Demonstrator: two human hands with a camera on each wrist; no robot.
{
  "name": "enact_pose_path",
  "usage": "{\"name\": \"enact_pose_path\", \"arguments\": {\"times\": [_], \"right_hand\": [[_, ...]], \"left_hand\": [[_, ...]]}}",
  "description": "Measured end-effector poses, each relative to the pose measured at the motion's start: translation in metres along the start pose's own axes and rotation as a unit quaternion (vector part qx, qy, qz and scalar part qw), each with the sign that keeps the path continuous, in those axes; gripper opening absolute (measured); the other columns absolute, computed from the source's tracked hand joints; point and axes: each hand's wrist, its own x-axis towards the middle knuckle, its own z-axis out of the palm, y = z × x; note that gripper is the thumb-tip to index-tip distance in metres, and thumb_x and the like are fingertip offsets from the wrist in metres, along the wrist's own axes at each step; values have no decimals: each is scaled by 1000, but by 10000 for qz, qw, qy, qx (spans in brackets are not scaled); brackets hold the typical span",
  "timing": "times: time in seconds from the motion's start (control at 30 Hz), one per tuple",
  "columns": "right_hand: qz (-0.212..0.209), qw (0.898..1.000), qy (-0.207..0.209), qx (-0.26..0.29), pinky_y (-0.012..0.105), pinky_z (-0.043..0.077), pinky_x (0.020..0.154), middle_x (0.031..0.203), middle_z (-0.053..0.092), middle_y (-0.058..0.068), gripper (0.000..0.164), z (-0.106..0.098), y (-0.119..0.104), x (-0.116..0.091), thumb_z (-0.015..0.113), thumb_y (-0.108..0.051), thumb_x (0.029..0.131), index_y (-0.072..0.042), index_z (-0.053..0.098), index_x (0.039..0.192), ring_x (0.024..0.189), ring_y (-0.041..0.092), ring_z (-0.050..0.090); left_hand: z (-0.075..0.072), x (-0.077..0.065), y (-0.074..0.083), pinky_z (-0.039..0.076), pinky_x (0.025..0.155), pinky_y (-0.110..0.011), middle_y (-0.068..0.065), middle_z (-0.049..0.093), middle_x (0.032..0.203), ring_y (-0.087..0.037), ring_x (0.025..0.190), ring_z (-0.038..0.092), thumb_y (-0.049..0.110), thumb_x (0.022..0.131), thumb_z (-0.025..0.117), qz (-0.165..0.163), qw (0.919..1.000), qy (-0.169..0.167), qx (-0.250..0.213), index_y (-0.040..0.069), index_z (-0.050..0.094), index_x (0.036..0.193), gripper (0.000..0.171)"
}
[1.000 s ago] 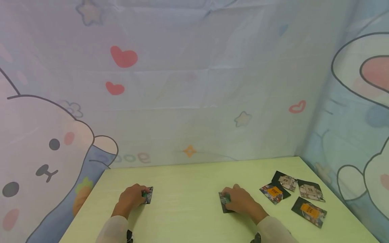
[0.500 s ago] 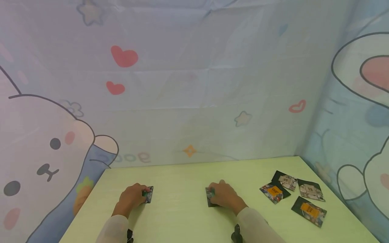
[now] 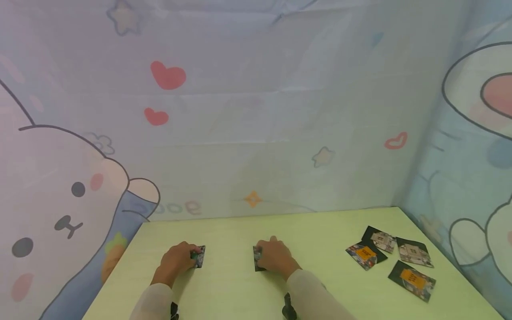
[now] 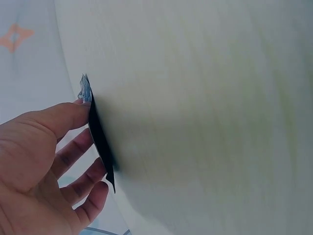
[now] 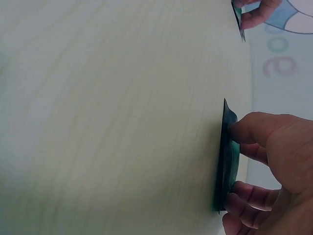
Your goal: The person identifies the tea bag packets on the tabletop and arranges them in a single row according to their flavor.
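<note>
At the left of the table, my left hand (image 3: 176, 263) holds a small dark-and-green packet (image 3: 202, 257) by its edges, thumb on one side and fingers on the other. Near the middle, my right hand (image 3: 278, 258) grips a second dark-green packet (image 3: 256, 259). The right wrist view shows this packet (image 5: 228, 159) slightly puffed, pinched between thumb and fingers close over the tabletop. In the left wrist view the left packet (image 4: 100, 137) appears edge-on, with a crinkled silvery end. My hands cover much of both packets. A gap of bare table separates them.
To the right lie several packets: two with orange labels (image 3: 365, 253) (image 3: 414, 278) and two with beige house-like pictures (image 3: 384, 240) (image 3: 414, 252). Some overlap. A printed cloth backdrop (image 3: 240, 133) stands behind the pale yellow-green table (image 3: 228, 293).
My right hand has slid left across the table with its packet, closer to the left hand. The left hand has stayed in place on its packet. The head view has shifted slightly.
</note>
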Motion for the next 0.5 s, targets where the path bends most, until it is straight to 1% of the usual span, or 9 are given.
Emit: {"name": "enact_pose_path", "arguments": {"times": [0.1, 0.23, 0.5], "right_hand": [[23, 10000, 44, -30, 36, 44, 61, 96, 54, 11, 39, 8, -10, 5, 72, -15, 79, -16, 70, 118, 77, 26, 50], [69, 9999, 0, -118, 36, 44, 60, 97, 54, 10, 38, 17, -26, 11, 73, -17, 80, -19, 70, 118, 78, 26, 50], [188, 9991, -90, -381, 37, 47, 60, 103, 55, 10, 42, 34, -63, 15, 71, -22, 84, -23, 68, 126, 81, 24, 49]], "left_hand": [[0, 0, -1, 57, 83, -55, -15, 67, 118, -40, 101, 66, 11, 86, 75, 42, 10000, 58, 13, 19, 76, 115, 30], [0, -1, -1, 57, 84, -55, -14, 68, 118, -40, 101, 66, 11, 86, 74, 31, 10000, 68, 47, 19, 76, 115, 30], [0, -3, -1, 57, 84, -54, -13, 68, 118, -40, 102, 66, 12, 86, 76, 18, 9999, 79, 120, 20, 76, 115, 30]]}}
